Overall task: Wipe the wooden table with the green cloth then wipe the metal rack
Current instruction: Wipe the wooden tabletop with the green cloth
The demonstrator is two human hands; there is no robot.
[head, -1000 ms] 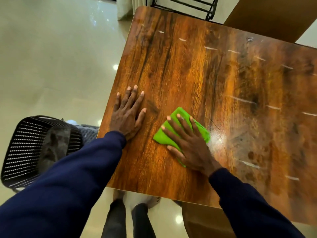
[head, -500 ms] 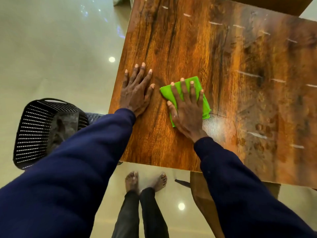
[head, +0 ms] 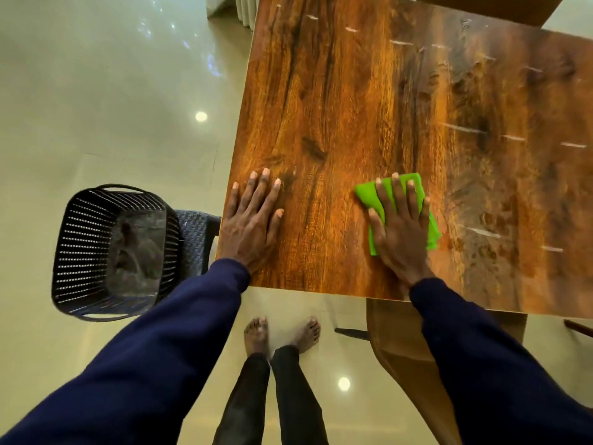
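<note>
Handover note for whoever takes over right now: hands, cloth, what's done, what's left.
Left hand: flat on the wooden table near its left edge, holding nothing.
Right hand: fingers straight, pressing the green cloth onto the table near the front edge.
Done: table wipe under way; smudges show on the right part.
Left: finish the table, then wipe the metal rack, which is out of view.

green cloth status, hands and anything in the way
Left hand flat on wooden table. Right hand pressing green cloth flat. Black basket on floor, left of table.
</note>
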